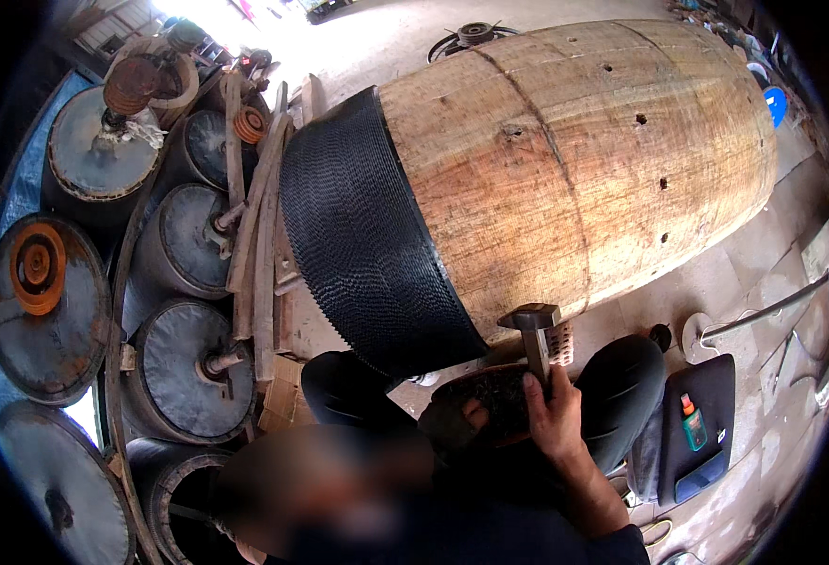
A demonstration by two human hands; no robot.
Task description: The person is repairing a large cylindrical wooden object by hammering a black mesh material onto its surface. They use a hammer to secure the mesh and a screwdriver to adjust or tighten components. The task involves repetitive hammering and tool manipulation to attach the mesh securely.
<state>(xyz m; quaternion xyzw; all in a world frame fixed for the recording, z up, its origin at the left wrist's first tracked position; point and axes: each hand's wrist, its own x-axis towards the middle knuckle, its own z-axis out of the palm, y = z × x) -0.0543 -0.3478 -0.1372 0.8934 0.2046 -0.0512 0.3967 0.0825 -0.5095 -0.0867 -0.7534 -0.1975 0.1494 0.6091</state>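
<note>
My right hand [555,414] is closed around the handle of a hammer [529,318], whose metal head is raised near the lower side of a big barrel-shaped wooden drum body [612,151]. A black, finely ridged covering [358,245] wraps the drum's left end. Beside the hammer handle shows a light brown piece with small holes [562,344]. A dark, worn object with a lighter patch [475,414] sits between my knees; its kind is unclear. Skin tones show in a blurred patch at lower left, where my left hand cannot be made out.
Several dark round drums [188,367] stand along the left, beside long wooden planks [268,245]. Round orange pieces [38,268] lie on some tops. At right, a green bottle [693,424] rests on a black cushion [716,386], near a metal stand [772,306].
</note>
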